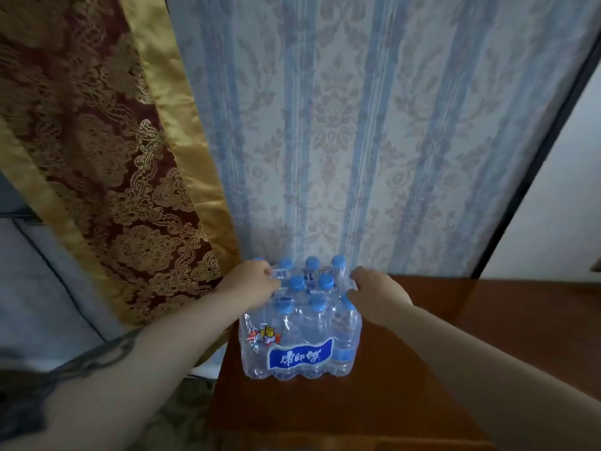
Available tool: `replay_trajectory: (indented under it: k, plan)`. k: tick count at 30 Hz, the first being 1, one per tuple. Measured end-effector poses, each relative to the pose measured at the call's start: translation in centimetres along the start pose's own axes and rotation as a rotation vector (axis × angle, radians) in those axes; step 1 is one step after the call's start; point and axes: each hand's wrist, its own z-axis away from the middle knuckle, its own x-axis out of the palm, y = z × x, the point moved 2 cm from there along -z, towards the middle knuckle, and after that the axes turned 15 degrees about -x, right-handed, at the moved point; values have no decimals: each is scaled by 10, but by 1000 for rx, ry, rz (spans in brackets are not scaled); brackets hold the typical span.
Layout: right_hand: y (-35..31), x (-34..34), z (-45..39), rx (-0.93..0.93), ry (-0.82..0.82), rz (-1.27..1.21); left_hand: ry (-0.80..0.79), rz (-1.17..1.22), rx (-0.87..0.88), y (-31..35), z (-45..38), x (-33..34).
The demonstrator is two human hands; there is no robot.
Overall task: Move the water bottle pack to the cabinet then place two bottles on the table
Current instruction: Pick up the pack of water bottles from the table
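Observation:
A shrink-wrapped water bottle pack (300, 333) with blue caps and a blue label rests on the left end of a dark brown wooden cabinet top (471, 327), close to the wall. My left hand (250, 279) grips the pack's upper left side at the plastic wrap. On the upper right side, my right hand (374, 292) holds the wrap, with fingers curled over the top edge. Both forearms reach in from the bottom of the view.
A red and gold patterned curtain (107, 164) hangs at the left, beside blue-striped floral wallpaper (357, 141). A dark vertical frame (533, 164) and a white panel (559, 203) stand at the right. The cabinet's left edge drops off just left of the pack.

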Motion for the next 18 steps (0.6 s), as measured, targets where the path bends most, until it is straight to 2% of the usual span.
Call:
replay_trajectory:
  k: [6,11,13,15,18]
  plan:
    - [20,30,-52,11,-75,-125,-6,-37,-53,17,-49,22]
    - [32,62,-69,79,-47,-309,11,-41,-85,2,-63,51]
    - [37,74,-69,140,-10,-469,40,57,-114,-12,-60,64]
    - [44,80,-71,278,45,-669,98,233,-115,-23,-58,71]
    - [52,84,-77,479,-17,-831,122,419,-231,-29,-57,76]
